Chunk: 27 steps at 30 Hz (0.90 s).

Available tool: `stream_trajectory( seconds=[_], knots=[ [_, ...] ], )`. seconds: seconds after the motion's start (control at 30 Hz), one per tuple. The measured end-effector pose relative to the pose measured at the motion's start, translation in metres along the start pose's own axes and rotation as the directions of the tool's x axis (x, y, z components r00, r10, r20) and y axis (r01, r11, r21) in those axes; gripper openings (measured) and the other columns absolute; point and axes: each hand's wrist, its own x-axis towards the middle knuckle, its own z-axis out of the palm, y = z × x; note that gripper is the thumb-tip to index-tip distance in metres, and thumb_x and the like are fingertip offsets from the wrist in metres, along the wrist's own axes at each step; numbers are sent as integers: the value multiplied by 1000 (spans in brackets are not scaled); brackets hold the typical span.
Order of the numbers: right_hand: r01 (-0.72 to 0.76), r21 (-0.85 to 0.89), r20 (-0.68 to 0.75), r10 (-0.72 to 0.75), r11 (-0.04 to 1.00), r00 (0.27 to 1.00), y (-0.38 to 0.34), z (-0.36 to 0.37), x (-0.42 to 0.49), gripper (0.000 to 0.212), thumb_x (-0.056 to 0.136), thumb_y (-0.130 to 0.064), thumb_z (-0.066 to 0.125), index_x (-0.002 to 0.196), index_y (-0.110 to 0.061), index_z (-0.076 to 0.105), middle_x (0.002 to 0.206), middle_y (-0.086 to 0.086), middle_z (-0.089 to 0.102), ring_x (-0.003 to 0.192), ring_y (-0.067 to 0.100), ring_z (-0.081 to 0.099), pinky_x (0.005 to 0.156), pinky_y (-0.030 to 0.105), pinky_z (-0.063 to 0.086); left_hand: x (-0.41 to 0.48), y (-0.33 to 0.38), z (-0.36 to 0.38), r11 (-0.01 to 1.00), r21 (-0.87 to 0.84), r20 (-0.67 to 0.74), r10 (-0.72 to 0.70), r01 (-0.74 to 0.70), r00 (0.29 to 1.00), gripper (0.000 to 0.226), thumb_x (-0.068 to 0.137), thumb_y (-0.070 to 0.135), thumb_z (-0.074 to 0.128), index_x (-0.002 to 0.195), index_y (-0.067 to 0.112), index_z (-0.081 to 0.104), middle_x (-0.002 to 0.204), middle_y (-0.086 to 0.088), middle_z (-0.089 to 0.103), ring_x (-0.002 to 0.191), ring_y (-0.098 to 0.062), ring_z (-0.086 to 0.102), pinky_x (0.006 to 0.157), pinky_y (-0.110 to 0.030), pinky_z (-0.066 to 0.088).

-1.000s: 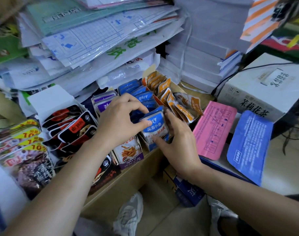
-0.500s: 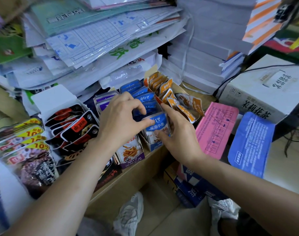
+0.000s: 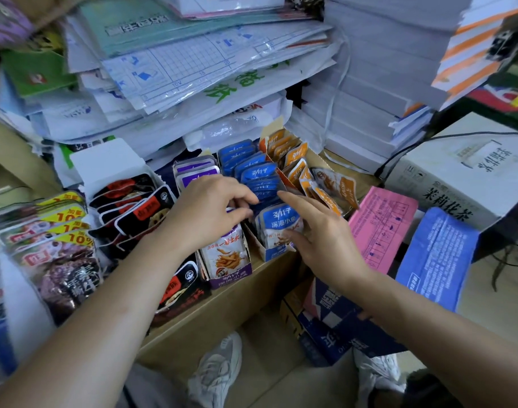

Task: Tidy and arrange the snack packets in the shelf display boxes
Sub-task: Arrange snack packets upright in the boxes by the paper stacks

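To the left of your left hand point(image 3: 210, 213), the black packets point(image 3: 134, 213) lie fanned and overlapping. They are not in hand. Your left hand arches over the purple packets point(image 3: 197, 172), its fingers curled and their tips at the near end of the blue row. Whether they pinch a packet top or only rest there cannot be told. Under your palm the front purple packet point(image 3: 226, 254) stands in its box, so a dragged wrist could pull it forward and out.

Between your two hands is the front blue packet point(image 3: 281, 228), just behind the low lip of the blue box point(image 3: 268, 254). It stands on its bottom edge with its long axis upright and its printed face towards you. The row behind it runs away from you. That lip is shallow, so a push on the packet's top would likely tip it over the front.

Your right hand point(image 3: 319, 234) is spread. Its forefinger reaches out over the row and the other fingers lie relaxed against the front packet's right side. Beyond it the orange packets point(image 3: 299, 160) have slumped sideways over their box wall. A brush from your knuckles could slide them towards the pink sheet point(image 3: 381, 228).
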Motion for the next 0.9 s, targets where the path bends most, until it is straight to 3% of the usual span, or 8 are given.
stream_trajectory(
  seconds=[0.13,0.27,0.33,0.47,0.57,0.67,0.8,0.9],
  knots=[
    [11,-15,-45,-12,1000,999,3,0,1,73,89,-5,72,152,-27,41,153,-7,44,141,4,37,100,-4,26,3,4,6,999,39,-67,-20,23,998,5,84,27,80,89,28,78,76,18,63,71,3,59,71,-30,55],
    [41,-63,40,-38,997,998,0,-1,1,78,91,-10,72,154,-33,34,162,-5,31,139,13,45,100,21,49,3,-5,-5,991,-60,-82,-127,122,989,10,83,22,81,89,30,79,75,20,68,72,3,64,72,-18,55],
    [47,-131,78,-37,990,996,0,-5,3,77,90,-14,73,154,-31,34,162,-3,30,132,17,54,96,28,53,2,-10,-10,985,-101,-158,-151,136,976,17,84,14,79,93,28,78,83,18,69,77,2,64,72,-14,51],
    [142,-297,80,-123,944,989,2,-14,4,70,85,-17,79,148,-21,47,162,3,30,143,26,40,103,41,52,6,-15,-8,993,-23,-172,-116,113,978,31,87,25,77,117,30,73,115,10,64,104,-8,60,92,-27,43],
    [244,-371,141,-206,896,968,2,-18,4,74,90,-21,71,155,-19,36,165,4,23,151,24,25,118,44,37,13,-14,-3,994,29,-126,-105,109,987,44,93,32,70,136,31,62,136,10,59,128,-12,50,106,-32,37],
    [323,-435,240,-237,841,941,4,-18,8,74,97,-25,54,160,-22,15,168,-1,8,156,20,1,125,44,16,20,-10,2,994,46,-114,-94,100,989,46,97,37,64,143,36,55,146,12,55,136,-16,46,110,-45,41],
    [338,-456,299,-216,823,929,4,-17,15,68,98,-24,56,158,-24,25,167,-1,13,155,26,5,125,48,5,29,-7,8,992,76,-176,-91,105,980,26,98,33,64,122,34,72,124,13,69,117,-11,59,94,-38,51],
    [355,-421,378,-195,835,905,3,-24,21,72,97,-28,59,158,-33,22,167,-6,4,155,24,-2,124,49,2,31,-6,7,981,108,-259,-128,161,957,16,94,24,68,104,30,79,107,12,75,102,-12,65,80,-31,51]
  ],
)
